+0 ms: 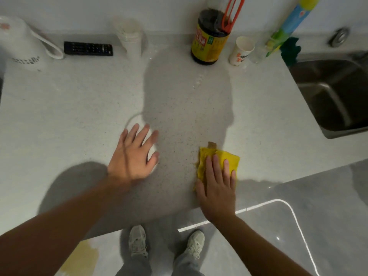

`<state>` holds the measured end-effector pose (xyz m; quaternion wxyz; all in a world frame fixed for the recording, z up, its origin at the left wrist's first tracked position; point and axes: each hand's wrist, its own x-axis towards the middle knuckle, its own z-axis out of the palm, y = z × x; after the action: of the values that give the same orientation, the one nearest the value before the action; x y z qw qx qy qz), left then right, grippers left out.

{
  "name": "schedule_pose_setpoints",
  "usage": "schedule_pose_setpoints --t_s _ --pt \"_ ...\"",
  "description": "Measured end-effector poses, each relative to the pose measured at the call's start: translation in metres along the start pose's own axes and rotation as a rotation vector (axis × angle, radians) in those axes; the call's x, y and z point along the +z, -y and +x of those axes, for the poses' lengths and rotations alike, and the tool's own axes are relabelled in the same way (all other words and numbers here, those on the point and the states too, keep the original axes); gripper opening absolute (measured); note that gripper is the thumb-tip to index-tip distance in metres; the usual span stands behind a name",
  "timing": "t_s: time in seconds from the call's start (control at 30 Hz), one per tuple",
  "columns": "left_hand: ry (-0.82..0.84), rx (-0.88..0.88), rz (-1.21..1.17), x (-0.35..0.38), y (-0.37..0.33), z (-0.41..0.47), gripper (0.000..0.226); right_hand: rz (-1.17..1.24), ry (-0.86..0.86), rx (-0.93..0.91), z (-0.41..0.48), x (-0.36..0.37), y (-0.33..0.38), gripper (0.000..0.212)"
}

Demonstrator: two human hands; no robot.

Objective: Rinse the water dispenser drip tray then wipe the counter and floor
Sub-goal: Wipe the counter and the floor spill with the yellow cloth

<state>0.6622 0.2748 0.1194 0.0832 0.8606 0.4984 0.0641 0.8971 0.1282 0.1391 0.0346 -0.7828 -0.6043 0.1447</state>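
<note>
My right hand (218, 186) presses flat on a folded yellow cloth (219, 158) near the front edge of the speckled grey counter (79, 108). The cloth's brown tag sticks out at its far corner. My left hand (133, 154) hovers or rests with fingers spread on the counter to the left of the cloth, holding nothing, over a pale round patch. The grey tiled floor (298, 226) shows below the counter edge, with a yellowish stain (83, 257) at the lower left. The drip tray is not in view.
Along the back wall stand a white kettle (22, 42), a black remote (88, 48), stacked paper cups (129, 36), a dark sauce bottle (211, 40), a paper cup (241, 50), a spray bottle (288, 26) and a green sponge (290, 49). A steel sink (334, 92) lies at the right. My shoes (137, 242) stand below.
</note>
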Motion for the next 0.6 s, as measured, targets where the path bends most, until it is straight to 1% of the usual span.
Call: schedule_pose_setpoints --t_s 0.07,0.1,0.17,0.2,0.23,0.27,0.37,0.43,0.5,0.6 --pt "-0.019 0.001 -0.013 0.0 -0.001 0.0 0.065 0.101 -0.032 -0.022 0.015 -0.012 -0.002 0.068" --pt "-0.026 0.002 -0.019 0.001 -0.001 0.0 0.065 0.13 -0.093 -0.076 0.02 -0.017 -0.01 0.063" --pt "-0.036 0.004 -0.025 0.003 0.0 0.0 0.066 0.106 -0.156 -0.196 0.024 -0.021 -0.025 0.057" --pt "-0.041 0.008 -0.024 0.003 0.001 0.001 0.066 0.066 -0.134 -0.22 0.023 -0.019 -0.027 0.058" --pt "-0.047 0.014 -0.023 0.004 0.001 0.002 0.066 0.03 -0.114 -0.201 0.021 -0.012 -0.023 0.059" --pt "-0.056 0.021 -0.019 0.004 0.001 0.003 0.066 0.014 -0.108 -0.142 0.02 -0.004 -0.016 0.06" --pt "-0.086 0.039 -0.004 0.004 0.001 0.006 0.066 0.034 -0.189 0.049 0.043 0.01 0.004 0.062" --pt "-0.088 0.034 -0.013 0.005 0.001 0.007 0.067 0.046 -0.228 0.066 0.072 0.007 0.007 0.063" --pt "-0.091 0.021 -0.022 0.006 0.001 0.006 0.066 0.005 -0.199 -0.033 0.101 0.001 0.003 0.065" --pt "-0.081 0.032 -0.022 0.005 0.003 0.004 0.065 -0.102 -0.117 -0.381 0.129 -0.009 -0.01 0.065"
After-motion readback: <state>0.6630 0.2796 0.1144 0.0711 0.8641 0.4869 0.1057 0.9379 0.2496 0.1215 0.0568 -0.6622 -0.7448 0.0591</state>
